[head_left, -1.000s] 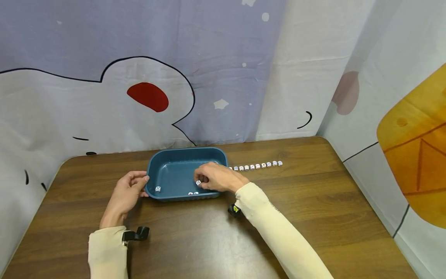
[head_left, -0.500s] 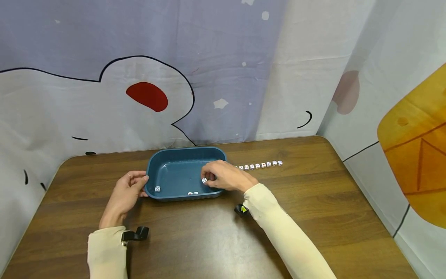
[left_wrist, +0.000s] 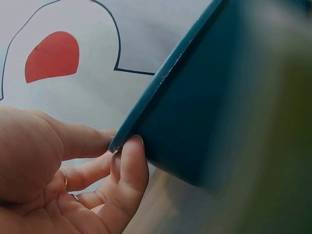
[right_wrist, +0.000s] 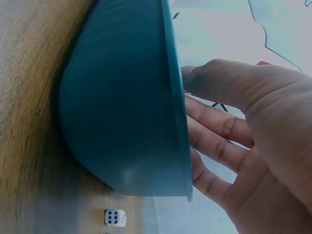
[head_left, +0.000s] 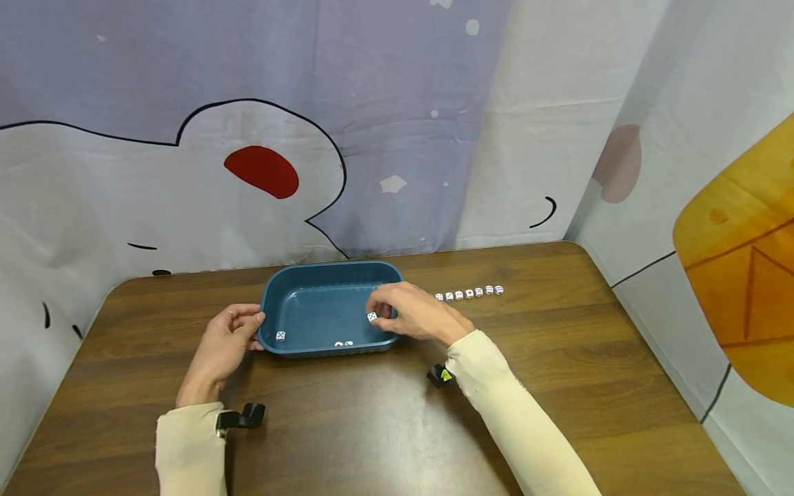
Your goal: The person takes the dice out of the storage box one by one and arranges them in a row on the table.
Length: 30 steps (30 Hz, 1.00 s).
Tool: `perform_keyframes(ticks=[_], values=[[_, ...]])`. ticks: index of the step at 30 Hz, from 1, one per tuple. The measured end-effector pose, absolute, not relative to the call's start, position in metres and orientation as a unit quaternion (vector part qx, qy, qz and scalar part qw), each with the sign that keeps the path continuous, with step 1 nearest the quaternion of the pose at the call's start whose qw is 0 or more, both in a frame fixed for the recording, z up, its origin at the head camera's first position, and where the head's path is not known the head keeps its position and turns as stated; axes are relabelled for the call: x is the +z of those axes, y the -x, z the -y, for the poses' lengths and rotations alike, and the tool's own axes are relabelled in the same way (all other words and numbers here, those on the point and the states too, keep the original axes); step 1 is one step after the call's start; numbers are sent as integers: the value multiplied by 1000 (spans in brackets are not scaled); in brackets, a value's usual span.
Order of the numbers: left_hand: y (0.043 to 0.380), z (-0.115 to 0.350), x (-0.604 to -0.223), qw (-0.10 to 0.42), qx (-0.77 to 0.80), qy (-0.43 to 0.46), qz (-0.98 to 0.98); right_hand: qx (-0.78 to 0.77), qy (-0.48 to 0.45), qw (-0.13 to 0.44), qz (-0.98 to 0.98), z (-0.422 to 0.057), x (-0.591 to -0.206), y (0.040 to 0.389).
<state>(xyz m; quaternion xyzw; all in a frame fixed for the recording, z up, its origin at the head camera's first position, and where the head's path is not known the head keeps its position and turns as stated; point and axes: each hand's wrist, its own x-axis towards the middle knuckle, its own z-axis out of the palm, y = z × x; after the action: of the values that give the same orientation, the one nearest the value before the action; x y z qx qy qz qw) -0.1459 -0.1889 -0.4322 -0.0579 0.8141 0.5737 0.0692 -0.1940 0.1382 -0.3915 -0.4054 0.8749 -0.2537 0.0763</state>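
Note:
A blue-green plastic basin [head_left: 319, 310] stands on the table. My left hand [head_left: 220, 348] pinches its left rim; in the left wrist view the thumb and fingers [left_wrist: 131, 168] meet at the edge. My right hand [head_left: 418, 313] is over the basin's right end, pinching a white die [head_left: 372, 317] between thumb and fingertips. In the right wrist view, the basin's wall [right_wrist: 122, 107] hides the right fingertips. One die [head_left: 281, 336] lies inside at the left, and two more dice [head_left: 343, 344] are by the front wall, partly hidden by the rim.
Right of the basin, several dice [head_left: 469, 293] form a straight row on the wooden table [head_left: 347, 427]; my right hand covers the row's near end. A die [right_wrist: 115, 218] shows beyond the basin in the right wrist view. A printed curtain [head_left: 397, 124] hangs behind the table.
My right hand has moved right and slightly up with the die, toward the basin's right rim, covering more of the row. The left hand and basin stay nearly still.

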Motion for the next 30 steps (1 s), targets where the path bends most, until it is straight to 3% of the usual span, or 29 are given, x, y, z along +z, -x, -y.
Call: perform_keyframes(ticks=[30], values=[[145, 190, -433, 74, 570, 63, -816, -307, 371, 21, -876, -171, -388, 186]])
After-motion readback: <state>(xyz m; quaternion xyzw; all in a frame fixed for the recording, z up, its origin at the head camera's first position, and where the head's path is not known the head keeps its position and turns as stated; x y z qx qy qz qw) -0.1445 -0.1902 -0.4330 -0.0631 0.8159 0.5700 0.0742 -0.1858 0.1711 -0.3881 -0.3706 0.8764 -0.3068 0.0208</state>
